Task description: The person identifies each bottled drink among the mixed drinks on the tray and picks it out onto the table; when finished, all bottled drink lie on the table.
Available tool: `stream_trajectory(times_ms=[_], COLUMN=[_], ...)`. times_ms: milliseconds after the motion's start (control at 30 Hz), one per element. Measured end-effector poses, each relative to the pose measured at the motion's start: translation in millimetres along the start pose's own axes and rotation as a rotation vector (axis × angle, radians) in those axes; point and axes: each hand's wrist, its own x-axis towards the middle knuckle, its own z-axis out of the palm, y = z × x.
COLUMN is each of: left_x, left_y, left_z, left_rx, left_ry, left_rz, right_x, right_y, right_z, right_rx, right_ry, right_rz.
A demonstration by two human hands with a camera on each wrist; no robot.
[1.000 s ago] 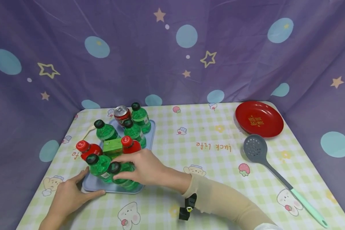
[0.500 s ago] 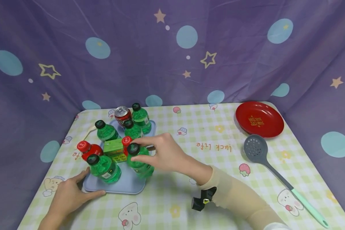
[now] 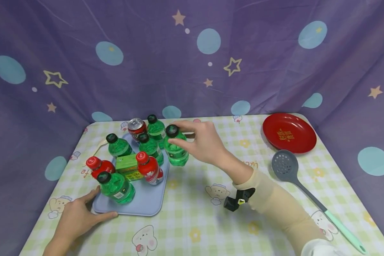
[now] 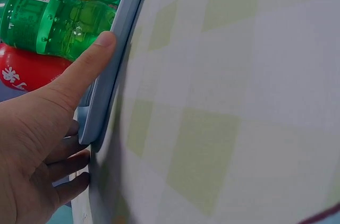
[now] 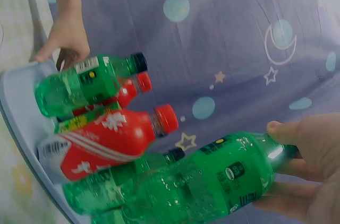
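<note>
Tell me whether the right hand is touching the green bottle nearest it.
Touching: the right wrist view shows the right hand pinching the green bottle around its neck.

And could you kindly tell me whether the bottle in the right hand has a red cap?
No, the right hand holds a green bottle near its neck, and that bottle's cap is black.
</note>
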Motion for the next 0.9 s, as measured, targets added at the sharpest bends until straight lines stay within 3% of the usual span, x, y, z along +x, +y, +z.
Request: stream_trajectory(times_ms=[233,467,900], left_x=[-1.2,-0.6,-0.5], left_y=[0.1,-0.5,0.3], left_z=[0.0,0.9,-0.1], left_rx=[-0.006,-0.002,-0.005], left_ry=[0.014,-0.022,-0.027], left_rz=[0.007,-0.030,-0.040], right_x=[11.9,25.0,38.0], right_y=[15,41,83], right_z=[-11,-14,-7], right_rx=[-0.047,-0.052,-0.105], right_ry=[0.063,0.101,0.150], right_rz=[0.034,0.156,0.267])
